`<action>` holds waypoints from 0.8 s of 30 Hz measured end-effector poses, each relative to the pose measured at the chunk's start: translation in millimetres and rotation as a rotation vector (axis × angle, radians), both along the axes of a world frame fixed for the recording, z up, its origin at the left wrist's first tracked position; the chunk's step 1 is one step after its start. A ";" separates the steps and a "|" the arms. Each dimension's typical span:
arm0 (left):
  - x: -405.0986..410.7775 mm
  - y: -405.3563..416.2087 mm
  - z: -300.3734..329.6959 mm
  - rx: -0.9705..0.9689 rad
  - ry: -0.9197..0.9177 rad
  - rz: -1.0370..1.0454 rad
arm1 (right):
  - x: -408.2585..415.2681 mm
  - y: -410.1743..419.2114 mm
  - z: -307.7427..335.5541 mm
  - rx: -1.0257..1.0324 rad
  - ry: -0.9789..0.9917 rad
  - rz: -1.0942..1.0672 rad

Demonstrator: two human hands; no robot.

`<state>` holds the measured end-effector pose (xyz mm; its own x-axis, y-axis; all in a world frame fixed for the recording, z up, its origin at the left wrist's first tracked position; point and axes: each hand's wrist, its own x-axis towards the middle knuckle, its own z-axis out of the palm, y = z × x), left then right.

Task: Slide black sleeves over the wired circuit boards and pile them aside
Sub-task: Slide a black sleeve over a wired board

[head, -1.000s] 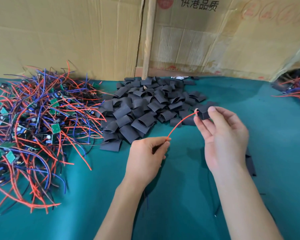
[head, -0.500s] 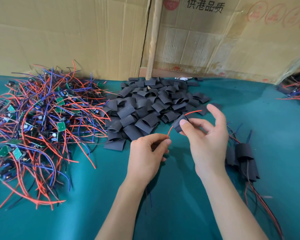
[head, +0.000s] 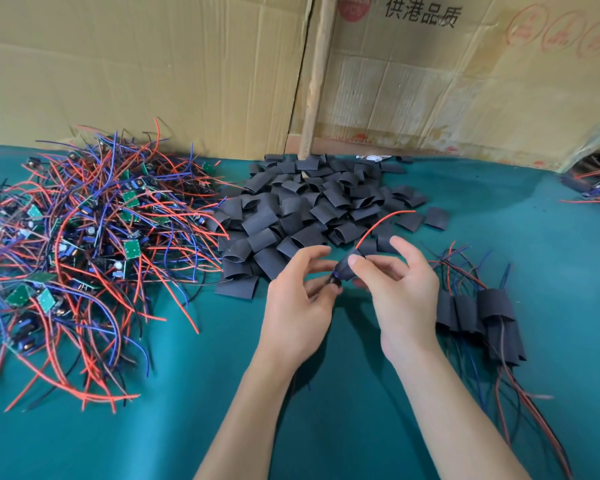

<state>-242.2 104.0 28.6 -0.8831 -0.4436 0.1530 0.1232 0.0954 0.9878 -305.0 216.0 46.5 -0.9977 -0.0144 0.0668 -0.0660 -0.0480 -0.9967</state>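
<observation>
Your right hand is pinching a black sleeve between thumb and forefinger, its other fingers spreading loosely above. Your left hand is meeting it from the other side, its grip narrowing onto the lower end of the same piece, where something dark with a touch of blue is showing; that is probably the circuit board going in, though it is too hidden to be sure. A red wire is curving up and away out of the sleeve's far end.

You are holding all this just above the green counter, in front of the heap of empty sleeves. The tangle of unsleeved wired boards is lying well to the left of it. The finished pile is sitting just beside your right wrist, wires trailing toward you. Cardboard sheets are standing along the counter's far edge.
</observation>
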 end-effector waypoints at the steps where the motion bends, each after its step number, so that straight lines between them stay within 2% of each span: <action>1: 0.1 -0.1 -0.8 0.005 0.007 0.012 | 0.0 -0.5 -0.4 0.010 -0.002 0.004; 4: 1.0 0.7 -1.3 0.010 0.024 0.049 | -0.3 -2.0 -1.0 0.048 0.003 0.008; 10: 2.0 3.8 -1.6 -0.076 0.036 0.059 | -4.3 2.3 -4.1 -0.101 -0.126 0.013; 16: 3.8 3.7 -1.0 -0.139 0.045 0.032 | -2.5 4.1 2.9 -0.148 -0.175 0.080; 20: 3.4 7.5 -0.8 -0.216 0.055 0.016 | -3.7 8.8 8.0 -0.129 -0.183 0.078; 24: 3.3 8.4 -0.6 -0.194 0.059 0.021 | -2.8 10.7 10.6 -0.059 -0.174 0.128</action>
<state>-238.9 112.4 28.0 -0.8609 -0.4190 0.2886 0.1764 0.2863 0.9418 -307.8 226.7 57.1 -0.9845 -0.1427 -0.1016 0.1170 -0.1038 -0.9877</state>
